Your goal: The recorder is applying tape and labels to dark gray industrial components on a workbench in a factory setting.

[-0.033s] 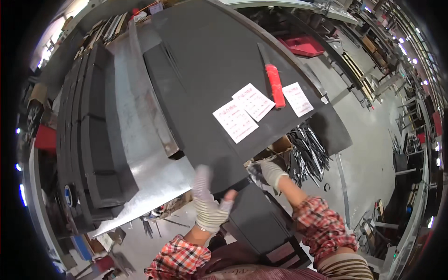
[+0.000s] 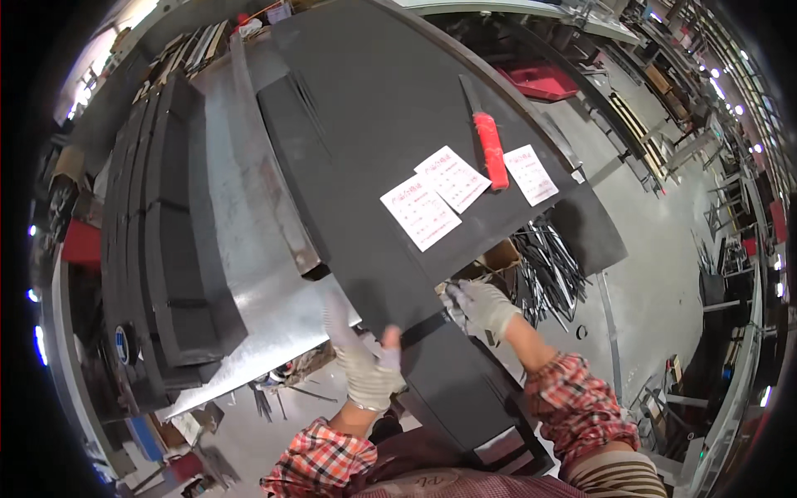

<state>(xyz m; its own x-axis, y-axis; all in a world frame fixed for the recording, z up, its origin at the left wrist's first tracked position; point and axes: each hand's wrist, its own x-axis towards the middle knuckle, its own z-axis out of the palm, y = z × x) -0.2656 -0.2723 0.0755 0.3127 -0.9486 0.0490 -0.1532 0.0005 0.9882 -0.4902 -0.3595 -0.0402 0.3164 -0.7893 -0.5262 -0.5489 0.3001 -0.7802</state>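
My left hand (image 2: 365,373), in a striped pale knit glove, is raised over the near edge of the dark grey sheet (image 2: 357,116) with its fingers stretched and thumb apart. Its fingertips are blurred and it holds nothing. My right hand (image 2: 490,309), gloved too, is at the sheet's near right corner. Its fingers curl around a small greyish thing (image 2: 454,300) that I cannot make out. Below my hands a dark grey panel (image 2: 440,373) slopes toward my body. Three white printed cards (image 2: 421,212) lie on the sheet, beside a blade tool with a red-wrapped handle (image 2: 491,151).
A rusty metal bar (image 2: 282,195) runs along the left side of the sheet. Beyond it, folded dark metal profiles (image 2: 178,249) lie on a shiny metal surface (image 2: 241,249). A box of thin dark strips (image 2: 548,274) stands by the right edge. A red tray (image 2: 540,83) is farther back.
My left hand has shifted slightly left and down. My right hand has moved a little closer to me, its fingers still curled. A pale patch now shows on the lower panel's near end.
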